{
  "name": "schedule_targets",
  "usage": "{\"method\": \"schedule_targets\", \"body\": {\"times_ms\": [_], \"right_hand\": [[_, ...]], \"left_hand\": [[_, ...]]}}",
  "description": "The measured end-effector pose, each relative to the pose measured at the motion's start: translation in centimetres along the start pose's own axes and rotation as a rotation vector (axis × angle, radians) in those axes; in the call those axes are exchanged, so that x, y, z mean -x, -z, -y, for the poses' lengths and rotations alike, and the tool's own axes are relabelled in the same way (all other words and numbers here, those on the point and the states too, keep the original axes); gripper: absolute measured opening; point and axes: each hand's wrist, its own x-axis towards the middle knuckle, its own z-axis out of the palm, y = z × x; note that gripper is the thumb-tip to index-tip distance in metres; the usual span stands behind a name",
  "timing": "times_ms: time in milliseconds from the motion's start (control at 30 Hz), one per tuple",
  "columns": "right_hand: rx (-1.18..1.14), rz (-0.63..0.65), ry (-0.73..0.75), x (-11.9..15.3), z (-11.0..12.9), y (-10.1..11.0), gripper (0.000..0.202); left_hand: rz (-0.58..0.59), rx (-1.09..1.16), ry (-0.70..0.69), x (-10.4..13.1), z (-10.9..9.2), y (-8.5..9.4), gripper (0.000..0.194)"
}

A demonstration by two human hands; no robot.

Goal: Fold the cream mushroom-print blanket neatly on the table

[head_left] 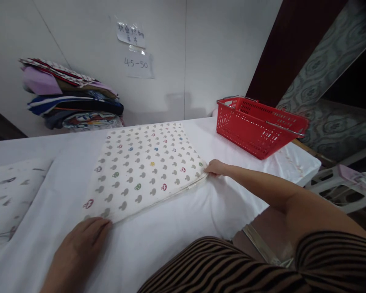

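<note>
A folded white cloth (pixel 146 167) printed with grey and coloured mushrooms lies flat on the table in front of me. My left hand (pixel 82 244) is closed on its near left corner, fingers pressed together at the edge. At the near right corner, my right hand (pixel 216 167) pinches the cloth between thumb and fingers. The layered near edge runs between the two hands, with a small pale tag showing on it.
White-covered table (pixel 177 215). A red basket (pixel 259 130) stands at the back right. Folded fabrics (pixel 76 97) are piled at the back left by the wall. Another patterned white cloth (pixel 12 195) lies at the left edge. Paper notes (pixel 139 64) hang on the wall.
</note>
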Motion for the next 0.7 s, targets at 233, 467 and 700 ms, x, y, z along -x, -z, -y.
{"method": "schedule_targets", "body": {"times_ms": [233, 467, 700], "right_hand": [[-0.089, -0.027, -0.011, -0.5, -0.5, -0.5, 0.032], [-0.212, -0.047, 0.015, -0.9, -1.1, -1.1, 0.023], [-0.344, -0.099, 0.017, -0.8, -0.4, -0.7, 0.012]], "left_hand": [[0.004, -0.036, -0.036, 0.3, 0.1, 0.0, 0.045], [-0.013, -0.048, -0.029, 0.6, 0.5, -0.6, 0.044], [-0.016, -0.049, -0.03, 0.5, 0.1, -0.2, 0.045]]}}
